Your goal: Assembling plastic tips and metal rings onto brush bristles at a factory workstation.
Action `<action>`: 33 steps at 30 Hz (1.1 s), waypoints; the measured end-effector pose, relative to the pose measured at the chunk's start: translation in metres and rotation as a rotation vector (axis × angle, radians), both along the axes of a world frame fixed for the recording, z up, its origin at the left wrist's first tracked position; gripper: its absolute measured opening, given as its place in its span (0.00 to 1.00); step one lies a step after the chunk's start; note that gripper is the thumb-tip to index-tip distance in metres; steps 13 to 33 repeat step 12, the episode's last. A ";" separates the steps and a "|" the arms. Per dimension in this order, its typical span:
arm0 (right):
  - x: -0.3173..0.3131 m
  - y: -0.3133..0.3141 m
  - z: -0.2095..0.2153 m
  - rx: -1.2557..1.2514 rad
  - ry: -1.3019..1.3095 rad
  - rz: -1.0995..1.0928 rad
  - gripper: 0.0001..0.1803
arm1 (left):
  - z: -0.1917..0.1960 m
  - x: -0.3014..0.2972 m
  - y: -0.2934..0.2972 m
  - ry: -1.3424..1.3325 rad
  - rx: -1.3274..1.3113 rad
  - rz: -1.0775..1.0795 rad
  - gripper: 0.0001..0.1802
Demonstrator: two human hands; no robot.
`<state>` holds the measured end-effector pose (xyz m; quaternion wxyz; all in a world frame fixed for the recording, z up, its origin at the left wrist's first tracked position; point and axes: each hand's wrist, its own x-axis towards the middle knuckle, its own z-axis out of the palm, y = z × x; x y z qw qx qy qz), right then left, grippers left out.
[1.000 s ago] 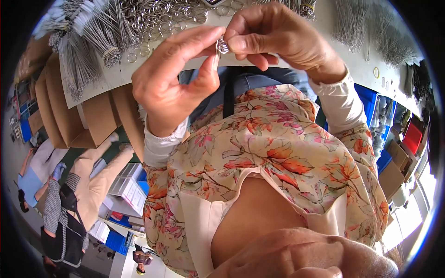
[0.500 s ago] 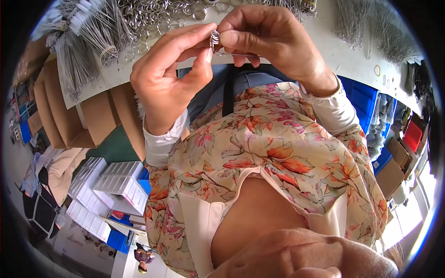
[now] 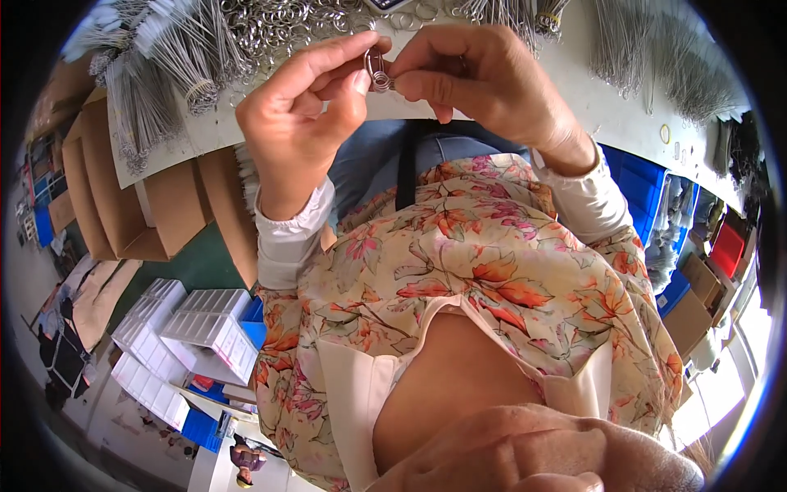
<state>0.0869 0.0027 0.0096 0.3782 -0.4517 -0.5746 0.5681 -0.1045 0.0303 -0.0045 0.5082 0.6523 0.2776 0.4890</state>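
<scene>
Above the near edge of the worktable [image 3: 607, 107], a small cluster of shiny metal rings [image 3: 380, 80] sits between my hands, with a longer metal loop next to it. My left hand [image 3: 299, 111] pinches the loop and rings between thumb and forefinger. From the other side my right hand [image 3: 492, 86] is closed, its thumb and forefinger meeting at the right edge of the rings. Whatever else lies inside the right fingers is hidden.
Many loose metal rings [image 3: 287, 29] are heaped beyond my left hand. Bundles of wire cables [image 3: 193, 70] lie at the left, more wires [image 3: 627, 49] at the right. Cardboard boxes [image 3: 176, 209], white plastic drawers [image 3: 209, 324] and a blue bin [image 3: 635, 176] stand below table level. Another person [image 3: 246, 459] is far off.
The rings have turned between my fingers and now show their round openings and a longer loop. A thin wire seen below my right hand no longer shows. Both hands have shifted slightly.
</scene>
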 end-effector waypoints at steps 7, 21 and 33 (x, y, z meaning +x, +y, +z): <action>-0.016 -0.012 -0.041 0.651 -0.735 -0.243 0.05 | -0.021 -0.015 0.006 0.187 -0.279 -0.068 0.16; -0.008 -0.023 -0.083 0.876 -0.888 -0.269 0.08 | -0.013 -0.068 0.033 0.310 -0.348 0.188 0.14; -0.008 -0.023 -0.083 0.876 -0.888 -0.269 0.08 | -0.013 -0.068 0.033 0.310 -0.348 0.188 0.14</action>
